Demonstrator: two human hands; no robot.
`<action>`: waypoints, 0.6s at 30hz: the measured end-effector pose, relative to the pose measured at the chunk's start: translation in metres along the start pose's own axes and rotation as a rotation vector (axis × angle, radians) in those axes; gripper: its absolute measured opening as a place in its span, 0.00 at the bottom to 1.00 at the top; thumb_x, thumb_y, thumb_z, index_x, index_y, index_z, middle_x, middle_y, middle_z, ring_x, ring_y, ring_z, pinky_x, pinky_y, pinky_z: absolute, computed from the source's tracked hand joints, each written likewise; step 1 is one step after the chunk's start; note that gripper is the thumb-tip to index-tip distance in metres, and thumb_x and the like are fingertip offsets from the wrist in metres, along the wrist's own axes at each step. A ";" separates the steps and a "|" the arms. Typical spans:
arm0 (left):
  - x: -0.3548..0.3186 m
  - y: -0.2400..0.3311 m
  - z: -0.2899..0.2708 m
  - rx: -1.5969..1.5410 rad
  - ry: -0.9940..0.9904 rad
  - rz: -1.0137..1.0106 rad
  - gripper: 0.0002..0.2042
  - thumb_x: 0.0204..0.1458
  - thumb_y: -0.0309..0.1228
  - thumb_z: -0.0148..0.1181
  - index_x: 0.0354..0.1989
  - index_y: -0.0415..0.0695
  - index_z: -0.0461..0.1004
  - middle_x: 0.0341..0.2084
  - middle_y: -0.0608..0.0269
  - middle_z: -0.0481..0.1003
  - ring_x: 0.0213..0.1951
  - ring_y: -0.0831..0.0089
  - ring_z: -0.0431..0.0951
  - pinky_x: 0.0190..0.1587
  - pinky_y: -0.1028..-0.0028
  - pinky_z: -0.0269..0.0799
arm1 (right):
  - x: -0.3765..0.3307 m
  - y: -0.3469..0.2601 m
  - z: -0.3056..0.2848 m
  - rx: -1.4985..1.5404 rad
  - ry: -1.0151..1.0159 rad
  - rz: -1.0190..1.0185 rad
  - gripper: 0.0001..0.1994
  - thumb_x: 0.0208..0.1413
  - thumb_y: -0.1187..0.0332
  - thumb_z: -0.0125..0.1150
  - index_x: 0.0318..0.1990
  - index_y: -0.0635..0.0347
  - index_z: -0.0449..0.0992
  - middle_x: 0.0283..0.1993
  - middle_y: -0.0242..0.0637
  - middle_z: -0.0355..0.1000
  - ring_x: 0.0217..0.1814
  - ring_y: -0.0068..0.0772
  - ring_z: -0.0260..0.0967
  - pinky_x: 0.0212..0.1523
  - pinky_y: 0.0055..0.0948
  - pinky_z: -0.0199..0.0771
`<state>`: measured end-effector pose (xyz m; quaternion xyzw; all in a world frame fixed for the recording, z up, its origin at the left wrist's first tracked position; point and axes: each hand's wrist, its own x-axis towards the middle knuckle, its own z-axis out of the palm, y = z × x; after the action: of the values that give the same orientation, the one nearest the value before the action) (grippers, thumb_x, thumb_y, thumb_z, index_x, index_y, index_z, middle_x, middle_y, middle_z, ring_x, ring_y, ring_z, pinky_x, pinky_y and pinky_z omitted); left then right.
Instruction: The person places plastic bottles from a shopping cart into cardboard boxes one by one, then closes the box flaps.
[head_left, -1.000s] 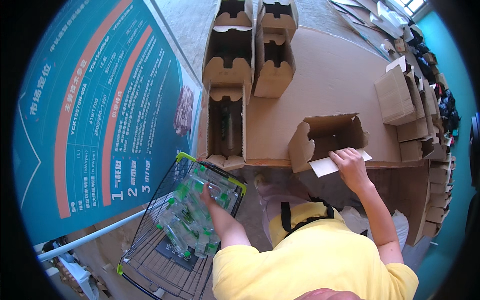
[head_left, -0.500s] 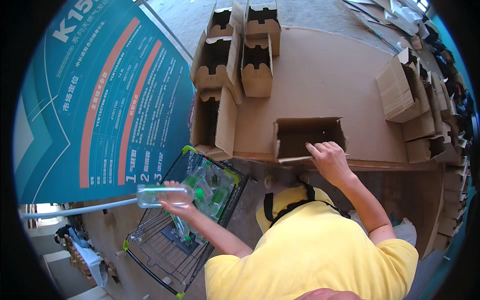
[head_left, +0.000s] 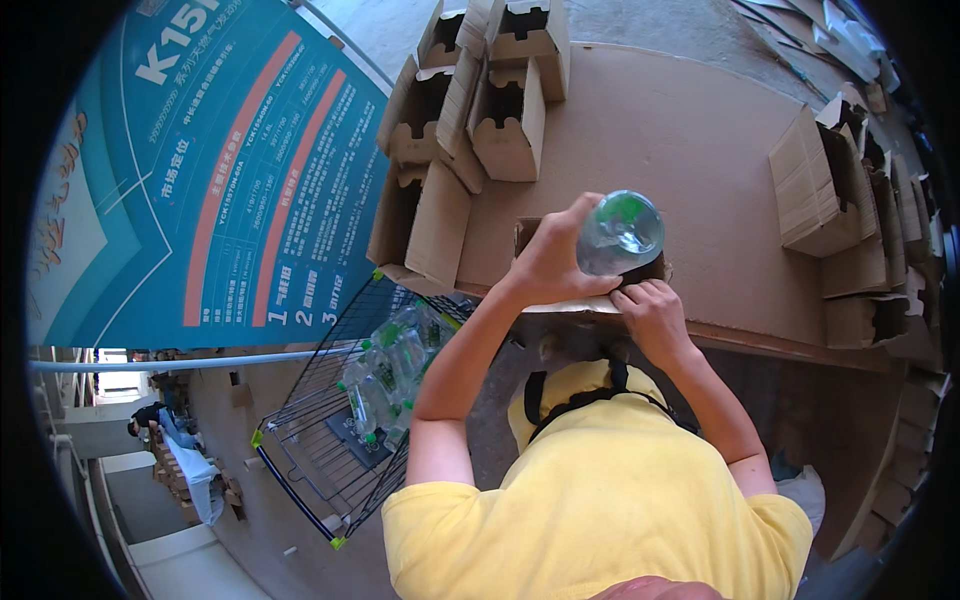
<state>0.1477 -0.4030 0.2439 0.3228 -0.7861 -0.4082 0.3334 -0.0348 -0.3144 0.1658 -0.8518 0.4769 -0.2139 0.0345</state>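
Note:
My left hand (head_left: 553, 262) is closed around a clear plastic bottle (head_left: 622, 240), its base turned up and green showing through it. Bottle and hand are over an open cardboard box (head_left: 574, 307) at the table's near edge, hiding much of its inside. With its fingers bent over the box's near right rim, my right hand (head_left: 655, 318) grips the cardboard. Left of the table, a wire shopping cart (head_left: 322, 440) holds several clear bottles (head_left: 385, 375) with green caps.
Several open cardboard boxes (head_left: 508, 120) stand at the table's left side, and more boxes (head_left: 822, 190) crowd its right edge. The brown table top (head_left: 690, 130) lies between them. A large teal printed board (head_left: 225, 190) rises at the left, with a pale pole (head_left: 200, 363) below it.
My left hand has carried the bottle from above the cart rightward to over the box, turning its base upward. My right hand stays at the box rim.

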 end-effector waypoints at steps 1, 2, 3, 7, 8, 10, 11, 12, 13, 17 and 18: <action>0.001 -0.009 0.003 0.049 -0.081 -0.040 0.32 0.30 0.34 0.73 0.47 0.37 0.66 0.34 0.50 0.75 0.39 0.60 0.77 0.46 0.69 0.71 | -0.002 0.001 0.002 0.009 0.021 -0.007 0.06 0.42 0.72 0.58 0.31 0.59 0.75 0.28 0.35 0.70 0.33 0.36 0.71 0.37 0.35 0.70; 0.001 -0.020 0.005 0.097 -0.162 -0.081 0.33 0.30 0.33 0.73 0.47 0.36 0.66 0.35 0.50 0.75 0.39 0.60 0.77 0.46 0.69 0.71 | -0.005 0.002 0.004 0.017 0.026 0.001 0.07 0.42 0.72 0.58 0.31 0.59 0.75 0.28 0.35 0.70 0.33 0.36 0.71 0.36 0.35 0.70; 0.001 -0.027 0.006 0.146 -0.246 -0.121 0.33 0.30 0.32 0.73 0.47 0.36 0.66 0.35 0.49 0.74 0.39 0.60 0.77 0.46 0.70 0.71 | -0.008 0.002 0.008 0.024 0.032 0.014 0.07 0.42 0.72 0.58 0.32 0.59 0.75 0.28 0.35 0.71 0.33 0.36 0.71 0.36 0.35 0.71; 0.005 -0.057 0.007 0.379 -0.552 -0.337 0.35 0.27 0.36 0.71 0.48 0.35 0.67 0.38 0.41 0.74 0.44 0.51 0.75 0.48 0.65 0.70 | -0.014 0.000 0.022 0.026 0.055 -0.036 0.09 0.42 0.71 0.57 0.34 0.61 0.75 0.29 0.36 0.71 0.33 0.35 0.73 0.36 0.33 0.73; 0.007 -0.065 0.012 0.367 -0.603 -0.346 0.36 0.27 0.38 0.71 0.48 0.35 0.67 0.39 0.40 0.74 0.45 0.51 0.74 0.48 0.65 0.70 | -0.013 -0.001 0.024 0.018 0.050 -0.051 0.09 0.43 0.71 0.57 0.34 0.61 0.75 0.29 0.36 0.71 0.34 0.35 0.73 0.36 0.32 0.74; 0.005 -0.096 0.029 0.390 -0.712 -0.344 0.38 0.25 0.41 0.72 0.49 0.35 0.69 0.43 0.39 0.74 0.47 0.50 0.74 0.51 0.66 0.70 | -0.009 -0.008 0.023 0.035 -0.093 -0.034 0.12 0.43 0.71 0.57 0.37 0.62 0.75 0.30 0.36 0.71 0.35 0.35 0.73 0.35 0.29 0.74; 0.009 -0.105 0.042 0.510 -0.806 -0.406 0.37 0.26 0.41 0.71 0.50 0.36 0.69 0.44 0.40 0.73 0.48 0.51 0.74 0.52 0.65 0.70 | -0.007 -0.011 0.023 0.028 -0.102 -0.037 0.12 0.43 0.71 0.56 0.38 0.62 0.75 0.30 0.36 0.71 0.35 0.34 0.74 0.35 0.29 0.74; 0.014 -0.114 0.054 0.632 -0.901 -0.466 0.37 0.27 0.40 0.71 0.51 0.37 0.69 0.46 0.40 0.73 0.49 0.52 0.74 0.53 0.65 0.70 | -0.005 -0.011 0.023 0.018 -0.110 -0.038 0.12 0.43 0.71 0.56 0.38 0.62 0.75 0.30 0.36 0.71 0.35 0.34 0.74 0.35 0.29 0.74; 0.015 -0.125 0.062 0.681 -0.934 -0.464 0.36 0.28 0.39 0.70 0.52 0.37 0.69 0.46 0.41 0.73 0.50 0.52 0.74 0.54 0.64 0.70 | -0.004 -0.010 0.024 0.002 -0.092 -0.042 0.12 0.43 0.71 0.57 0.38 0.63 0.75 0.31 0.37 0.72 0.35 0.34 0.74 0.35 0.29 0.74; 0.010 -0.162 0.074 0.803 -0.967 -0.408 0.32 0.35 0.35 0.67 0.54 0.40 0.69 0.48 0.44 0.73 0.51 0.54 0.74 0.54 0.62 0.69 | 0.002 -0.007 0.024 0.017 -0.085 -0.009 0.12 0.44 0.71 0.56 0.38 0.63 0.75 0.33 0.38 0.73 0.36 0.35 0.74 0.36 0.30 0.74; 0.011 -0.159 0.073 0.811 -0.954 -0.378 0.31 0.37 0.34 0.67 0.55 0.40 0.68 0.48 0.45 0.73 0.51 0.54 0.73 0.54 0.61 0.70 | 0.002 -0.007 0.024 0.019 -0.100 0.009 0.12 0.44 0.72 0.56 0.39 0.63 0.76 0.34 0.39 0.74 0.37 0.36 0.74 0.37 0.31 0.75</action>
<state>0.1210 -0.4529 0.0782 0.3393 -0.8690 -0.2293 -0.2777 -0.0192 -0.3159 0.1468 -0.8590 0.4763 -0.1755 0.0671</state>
